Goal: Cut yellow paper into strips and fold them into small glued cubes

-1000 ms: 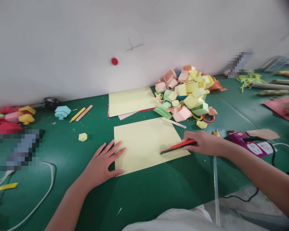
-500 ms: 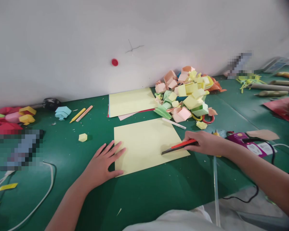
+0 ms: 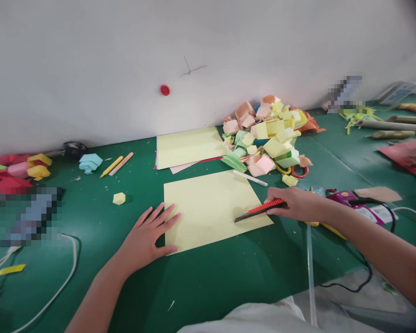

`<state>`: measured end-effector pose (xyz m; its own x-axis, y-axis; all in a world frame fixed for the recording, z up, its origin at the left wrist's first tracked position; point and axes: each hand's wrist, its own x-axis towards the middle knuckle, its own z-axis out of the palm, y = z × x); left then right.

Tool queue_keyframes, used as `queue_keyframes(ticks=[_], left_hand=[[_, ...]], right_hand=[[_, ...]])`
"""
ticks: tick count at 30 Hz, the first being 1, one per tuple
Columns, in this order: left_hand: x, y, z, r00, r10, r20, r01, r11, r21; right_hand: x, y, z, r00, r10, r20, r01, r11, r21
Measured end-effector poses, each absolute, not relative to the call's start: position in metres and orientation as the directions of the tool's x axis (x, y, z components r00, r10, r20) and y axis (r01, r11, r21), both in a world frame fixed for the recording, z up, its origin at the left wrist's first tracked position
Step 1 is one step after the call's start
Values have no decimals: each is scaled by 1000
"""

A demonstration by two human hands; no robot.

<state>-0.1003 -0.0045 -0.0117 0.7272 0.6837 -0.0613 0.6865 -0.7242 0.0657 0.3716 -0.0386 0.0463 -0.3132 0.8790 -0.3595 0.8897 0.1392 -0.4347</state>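
A sheet of pale yellow paper (image 3: 208, 208) lies flat in front of me. My left hand (image 3: 150, 231) rests with spread fingers on its left edge. In my right hand (image 3: 287, 203), at the sheet's right side, is a red and black utility knife (image 3: 263, 208). Its blade points left and downward over the paper; whether the tip touches the sheet I cannot tell. Just beyond the sheet's upper right edge lies a thin white stick (image 3: 250, 178).
Folded paper pieces (image 3: 277, 138) are heaped against the wall, with scissors handles (image 3: 300, 172) poking out. Further coloured sheets (image 3: 190, 148) lie behind mine. A glue gun (image 3: 333, 229) with a cord is partly hidden by my right forearm. Two crayon-like sticks (image 3: 117, 165) lie left.
My right hand and the utility knife have shifted slightly to the right. The left hand and the paper sheet stay in place.
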Motion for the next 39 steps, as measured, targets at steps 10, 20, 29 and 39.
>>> queue_keyframes(ticks=[10,20,29,39], left_hand=[[-101,-5,-11,722,689,-67,692,-718,73],[-99,-4,-1,691,705,-158,722,-682,113],[-4,-14,33,762,646,29,630,-752,196],[59,-6,-5,893,449,-37,447,-874,190]], right_hand=[[375,-38,50,-316,872,-373,893,140,-428],[379,-38,51,-303,870,-388,897,123,-424],[379,-35,54,-344,866,-362,870,150,-469],[374,-34,63,-357,860,-363,870,165,-465]])
